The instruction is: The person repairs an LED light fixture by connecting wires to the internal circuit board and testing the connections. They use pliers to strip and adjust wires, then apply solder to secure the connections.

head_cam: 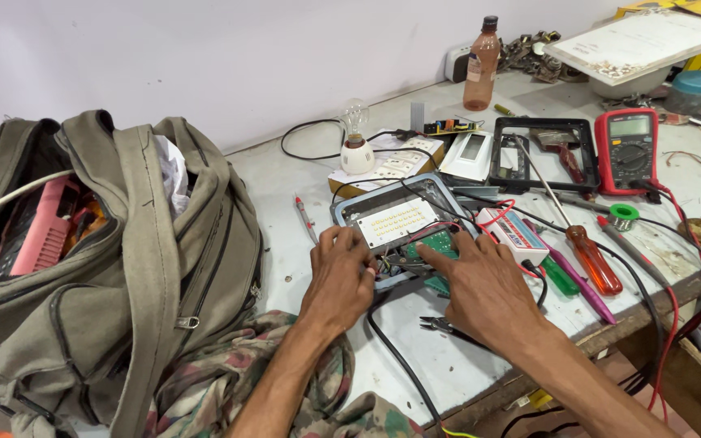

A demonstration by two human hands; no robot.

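A person leans over a cluttered grey surface (302, 174). Both hands rest on an opened floodlight housing (395, 223) lying face up near the front edge, within easy reach. The left hand (341, 280) grips the housing's near-left corner, fingers curled, apparently to steady it. The right hand (480, 284) is spread, fingertips pressing the green circuit board (433, 242) inside. Cutters (441, 326) lie just below the right wrist. An orange-handled screwdriver (590, 255) and red multimeter (628, 150) sit to the right; an open khaki bag (131, 259) on the left.
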